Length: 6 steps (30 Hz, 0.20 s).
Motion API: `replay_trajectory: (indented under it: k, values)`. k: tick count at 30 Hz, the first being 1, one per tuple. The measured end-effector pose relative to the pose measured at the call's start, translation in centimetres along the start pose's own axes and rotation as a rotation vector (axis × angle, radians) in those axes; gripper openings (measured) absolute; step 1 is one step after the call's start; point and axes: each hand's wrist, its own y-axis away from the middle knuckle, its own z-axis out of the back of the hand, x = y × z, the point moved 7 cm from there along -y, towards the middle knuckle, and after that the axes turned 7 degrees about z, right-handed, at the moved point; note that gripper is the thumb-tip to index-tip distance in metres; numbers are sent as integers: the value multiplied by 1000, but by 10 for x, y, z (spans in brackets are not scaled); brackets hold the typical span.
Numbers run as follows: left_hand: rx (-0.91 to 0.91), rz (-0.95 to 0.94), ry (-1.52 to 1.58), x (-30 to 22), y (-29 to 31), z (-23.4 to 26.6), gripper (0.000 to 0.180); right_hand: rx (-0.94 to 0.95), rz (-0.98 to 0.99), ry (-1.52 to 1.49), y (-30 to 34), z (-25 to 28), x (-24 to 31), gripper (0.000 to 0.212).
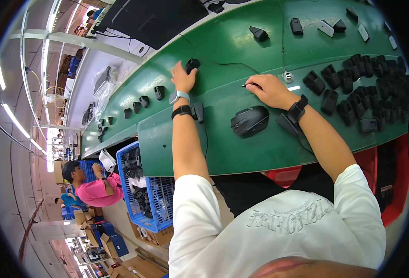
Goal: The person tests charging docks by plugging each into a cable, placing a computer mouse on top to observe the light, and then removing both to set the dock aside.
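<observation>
My left hand (184, 78) reaches to the far middle of the green table, with thumb and fingers around a small black box-shaped device (193, 64). My right hand (273, 92) is closed in a pinch on a thin, dark object (252, 85), too small to make out fully. A thin black cable (230, 64) runs across the table between the hands. Nearer to me, between my forearms, lies a black computer mouse (250, 121). Past my right fingers sits a small white multi-port block (287, 77) on a cord.
Many similar black devices (353, 104) crowd the right side; others (159, 92) form a row at the left. A dark screen (156, 18) stands at the back. A blue crate (156, 204) adjoins the table's left edge, a red bin (399, 185) the right. A person in pink (100, 191) is farther left.
</observation>
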Motion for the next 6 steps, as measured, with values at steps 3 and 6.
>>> replay_trajectory:
  k: [3,6]
  values:
    - [115,73,8,-3,-19,-14,78,6,12,-5,-4,1,4,21]
    - [374,181,349,23,-32,-18,83,4,26,-29,-7,-2,12,22]
